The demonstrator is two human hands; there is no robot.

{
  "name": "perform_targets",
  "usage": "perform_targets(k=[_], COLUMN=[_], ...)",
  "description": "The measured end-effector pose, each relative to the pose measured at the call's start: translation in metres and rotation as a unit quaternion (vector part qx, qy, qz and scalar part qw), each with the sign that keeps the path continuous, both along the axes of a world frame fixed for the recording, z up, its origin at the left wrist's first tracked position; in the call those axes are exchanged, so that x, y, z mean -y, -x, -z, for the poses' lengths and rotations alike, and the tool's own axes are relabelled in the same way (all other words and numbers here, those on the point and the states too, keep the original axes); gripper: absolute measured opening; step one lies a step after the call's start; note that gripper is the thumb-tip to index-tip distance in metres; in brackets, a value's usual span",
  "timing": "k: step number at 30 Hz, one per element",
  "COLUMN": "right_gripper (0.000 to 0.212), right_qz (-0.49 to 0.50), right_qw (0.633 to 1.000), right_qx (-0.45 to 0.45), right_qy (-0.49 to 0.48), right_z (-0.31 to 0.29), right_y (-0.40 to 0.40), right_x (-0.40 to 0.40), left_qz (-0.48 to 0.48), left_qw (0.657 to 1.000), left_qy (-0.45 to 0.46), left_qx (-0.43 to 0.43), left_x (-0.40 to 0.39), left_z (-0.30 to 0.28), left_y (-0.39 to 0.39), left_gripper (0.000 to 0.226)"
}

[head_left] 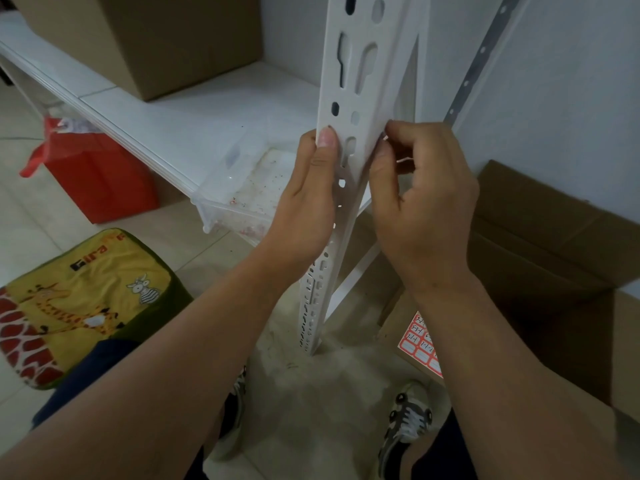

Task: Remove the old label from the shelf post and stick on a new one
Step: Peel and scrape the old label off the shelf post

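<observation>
A white slotted shelf post stands upright in the middle of the head view. My left hand grips its left edge, thumb pressed on the front face. My right hand is at the post's right edge with fingers curled and pinched against it; whether a label sits between the fingertips is hidden. No label shows on the post's front face. A sheet of red-bordered labels with handwritten numbers lies on a flattened cardboard box on the floor at the right, partly behind my right forearm.
A white shelf board carries a cardboard box and a clear plastic tray with red scraps. A red bag and a cushioned stool with a giraffe print stand on the left. My shoes are below.
</observation>
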State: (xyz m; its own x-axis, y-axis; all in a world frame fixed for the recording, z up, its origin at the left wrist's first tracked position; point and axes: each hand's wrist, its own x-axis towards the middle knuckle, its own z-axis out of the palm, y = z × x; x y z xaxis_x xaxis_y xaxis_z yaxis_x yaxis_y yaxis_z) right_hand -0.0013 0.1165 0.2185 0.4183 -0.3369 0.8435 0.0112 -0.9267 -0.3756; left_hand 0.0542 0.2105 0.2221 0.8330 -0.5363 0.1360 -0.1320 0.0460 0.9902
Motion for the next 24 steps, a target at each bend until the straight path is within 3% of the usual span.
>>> perform_targets(k=[8,13,15,18,22,24], right_gripper=[0.016,0.018,0.016,0.011,0.017,0.016], right_qz=[0.020,0.020,0.004,-0.028,-0.040,-0.062], right_qw=[0.989,0.990,0.997,0.989,0.914,0.892], right_qx=[-0.073,-0.090,-0.060,-0.020,-0.025,0.005], right_qy=[0.128,0.110,0.045,-0.145,-0.402,-0.447], right_z=[-0.018,-0.025,-0.023,-0.018,-0.008,-0.010], right_y=[0.010,0.010,0.006,-0.001,-0.006,-0.002], right_x=[0.015,0.012,0.007,-0.002,-0.005,-0.005], left_qz=[-0.012,-0.017,-0.017,-0.012,-0.002,0.006], left_qw=[1.000,1.000,1.000,1.000,1.000,1.000], left_qy=[0.005,0.006,0.009,0.009,0.006,0.004], left_qx=[0.001,0.005,0.008,0.009,0.009,0.009], left_x=[0.002,0.006,0.007,0.006,0.005,0.005], left_z=[0.001,0.005,0.006,0.006,0.005,0.005], left_y=[0.000,0.000,-0.001,-0.001,-0.001,-0.001], left_gripper=[0.038,0.041,0.042,0.042,0.041,0.041])
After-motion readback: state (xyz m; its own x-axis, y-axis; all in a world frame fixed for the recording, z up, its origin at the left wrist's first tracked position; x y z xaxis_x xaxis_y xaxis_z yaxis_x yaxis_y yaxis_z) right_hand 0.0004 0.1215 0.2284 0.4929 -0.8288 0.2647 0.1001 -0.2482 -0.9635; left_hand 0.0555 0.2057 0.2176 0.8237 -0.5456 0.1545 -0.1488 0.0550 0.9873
